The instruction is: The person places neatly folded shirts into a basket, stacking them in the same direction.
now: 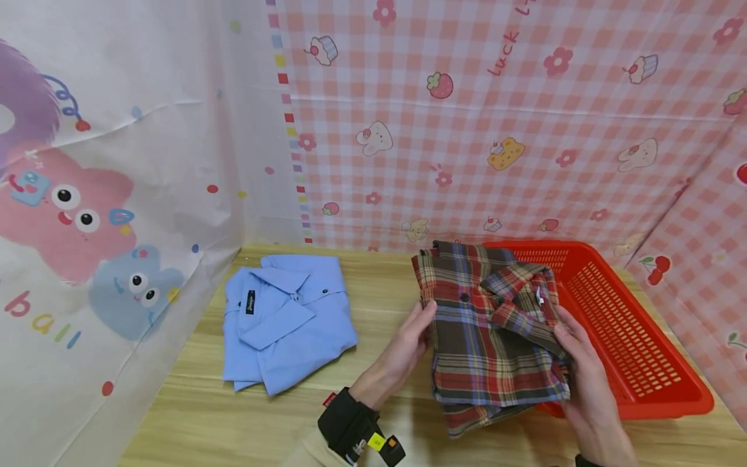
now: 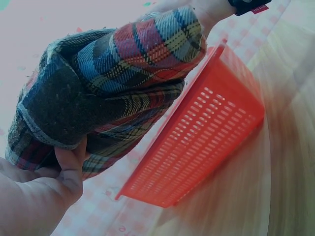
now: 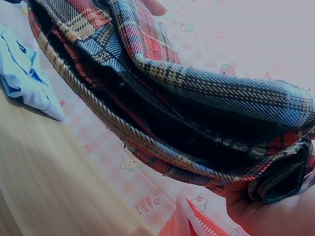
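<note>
Count, with clock positions read from the middle of the head view. Shirts: two — one plaid shirt [image 1: 467, 350] at 4 o'clock, one blue shirt [image 1: 323, 340] between 7 and 8 o'clock. Neck labels: two, being one black label [image 1: 250, 302] and one white label [image 1: 539, 296], one per shirt. Baskets: one red basket [image 1: 665, 408], between 3 and 4 o'clock. Hands: two — left hand [image 1: 404, 344] at 5 o'clock, right hand [image 1: 585, 360] at 4 o'clock. Counters: one counter [image 1: 385, 285]. Cartoon figures [image 1: 70, 250] on the white sheet [image 1: 175, 52]: three, between 8 and 10 o'clock.
</note>
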Demonstrator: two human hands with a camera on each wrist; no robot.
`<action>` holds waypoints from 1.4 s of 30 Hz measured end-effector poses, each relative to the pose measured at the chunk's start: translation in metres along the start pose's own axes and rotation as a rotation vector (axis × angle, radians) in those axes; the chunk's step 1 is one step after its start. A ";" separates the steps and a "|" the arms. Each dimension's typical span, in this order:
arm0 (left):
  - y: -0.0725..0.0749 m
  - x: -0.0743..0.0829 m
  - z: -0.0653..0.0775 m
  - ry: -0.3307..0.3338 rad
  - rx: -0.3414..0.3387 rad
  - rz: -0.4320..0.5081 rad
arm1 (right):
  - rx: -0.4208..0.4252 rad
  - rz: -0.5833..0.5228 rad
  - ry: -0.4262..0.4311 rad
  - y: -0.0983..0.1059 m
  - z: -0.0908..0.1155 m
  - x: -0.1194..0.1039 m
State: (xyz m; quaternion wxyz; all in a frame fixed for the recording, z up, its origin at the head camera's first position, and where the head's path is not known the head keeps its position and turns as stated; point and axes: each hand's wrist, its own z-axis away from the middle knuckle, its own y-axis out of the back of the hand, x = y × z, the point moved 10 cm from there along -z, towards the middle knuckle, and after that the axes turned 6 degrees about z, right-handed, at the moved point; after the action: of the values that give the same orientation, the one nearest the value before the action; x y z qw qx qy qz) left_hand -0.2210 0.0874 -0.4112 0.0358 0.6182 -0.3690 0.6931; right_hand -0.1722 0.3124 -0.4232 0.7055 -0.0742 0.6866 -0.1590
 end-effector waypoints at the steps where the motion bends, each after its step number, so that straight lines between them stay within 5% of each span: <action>1: -0.001 0.000 -0.001 0.002 -0.001 0.001 | 0.001 -0.007 0.004 0.001 0.000 -0.001; 14: -0.013 -0.007 -0.012 0.031 0.003 -0.005 | -0.020 -0.141 0.063 0.014 0.004 -0.008; 42: -0.039 -0.013 -0.026 0.047 -0.082 -0.095 | -0.072 -0.223 0.061 0.038 0.008 -0.015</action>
State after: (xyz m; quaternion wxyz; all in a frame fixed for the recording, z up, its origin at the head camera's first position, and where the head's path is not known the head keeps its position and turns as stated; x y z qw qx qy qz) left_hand -0.2191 0.1357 -0.4037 0.1027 0.6164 -0.3665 0.6893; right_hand -0.1600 0.3521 -0.4206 0.6592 -0.1705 0.7004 -0.2140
